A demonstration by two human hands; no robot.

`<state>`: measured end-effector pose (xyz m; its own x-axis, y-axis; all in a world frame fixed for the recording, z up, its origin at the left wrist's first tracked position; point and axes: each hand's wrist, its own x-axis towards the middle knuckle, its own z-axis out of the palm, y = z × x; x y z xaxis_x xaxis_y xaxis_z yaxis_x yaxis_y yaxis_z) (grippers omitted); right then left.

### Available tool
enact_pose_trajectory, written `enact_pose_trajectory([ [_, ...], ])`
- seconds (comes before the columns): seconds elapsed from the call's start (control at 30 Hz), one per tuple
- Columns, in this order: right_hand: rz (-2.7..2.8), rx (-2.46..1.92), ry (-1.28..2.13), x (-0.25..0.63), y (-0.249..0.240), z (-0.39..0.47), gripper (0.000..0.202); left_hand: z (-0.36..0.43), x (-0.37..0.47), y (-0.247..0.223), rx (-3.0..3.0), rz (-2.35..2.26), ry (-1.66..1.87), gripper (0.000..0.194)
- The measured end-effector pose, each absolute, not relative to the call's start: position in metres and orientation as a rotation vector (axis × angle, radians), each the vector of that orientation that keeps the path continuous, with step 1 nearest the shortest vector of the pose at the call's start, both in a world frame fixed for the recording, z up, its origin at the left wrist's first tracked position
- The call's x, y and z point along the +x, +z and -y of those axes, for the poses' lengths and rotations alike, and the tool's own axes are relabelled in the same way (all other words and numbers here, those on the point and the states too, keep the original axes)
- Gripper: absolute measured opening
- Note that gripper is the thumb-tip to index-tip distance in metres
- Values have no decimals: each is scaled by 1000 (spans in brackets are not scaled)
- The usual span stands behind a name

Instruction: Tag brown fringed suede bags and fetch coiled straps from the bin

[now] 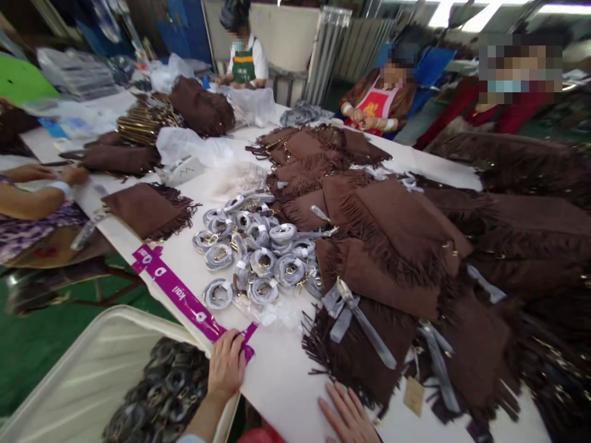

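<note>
My left hand [227,364] rests at the table's near edge, its fingers lying on the end of a purple printed tape strip [178,292]. Flat on the white tabletop [277,375], my right hand [347,413] has its fingers spread and holds nothing. Just beyond it lies a brown fringed bag [369,344], with a plastic-wrapped strip [369,329] on top. Coiled straps in clear wrapping [263,261] form a heap ahead of my left hand. A tan tag [414,395] hangs near the bags at right.
A pale bin [60,381] of dark coiled straps [159,387] stands below the table at left. More brown fringed bags [406,215] are piled at right. A co-worker's arm [32,203] is at left beside another bag [148,209]; several people sit across the table.
</note>
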<state>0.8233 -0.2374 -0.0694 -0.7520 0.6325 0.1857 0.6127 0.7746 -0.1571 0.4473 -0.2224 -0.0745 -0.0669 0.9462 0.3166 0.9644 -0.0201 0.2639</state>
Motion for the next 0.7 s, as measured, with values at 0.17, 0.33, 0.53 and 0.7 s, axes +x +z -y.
enact_pose_trajectory([
  [0.17, 2884, -1142, 239, 826, -60, 243, 67, 221, 448, -74, -2157, 2220, -632, 27],
  [0.33, 2872, -1187, 390, 823, -58, 245, 66, 219, 452, -68, -2175, 2255, -598, 27],
  [0.53, 2841, -1210, 452, 824, -53, 246, 65, 221, 453, -68, -2173, 2263, -604, 28],
  [0.7, 2829, -1137, 372, 826, -53, 245, 64, 222, 450, -74, -2162, 2189, -658, 27],
])
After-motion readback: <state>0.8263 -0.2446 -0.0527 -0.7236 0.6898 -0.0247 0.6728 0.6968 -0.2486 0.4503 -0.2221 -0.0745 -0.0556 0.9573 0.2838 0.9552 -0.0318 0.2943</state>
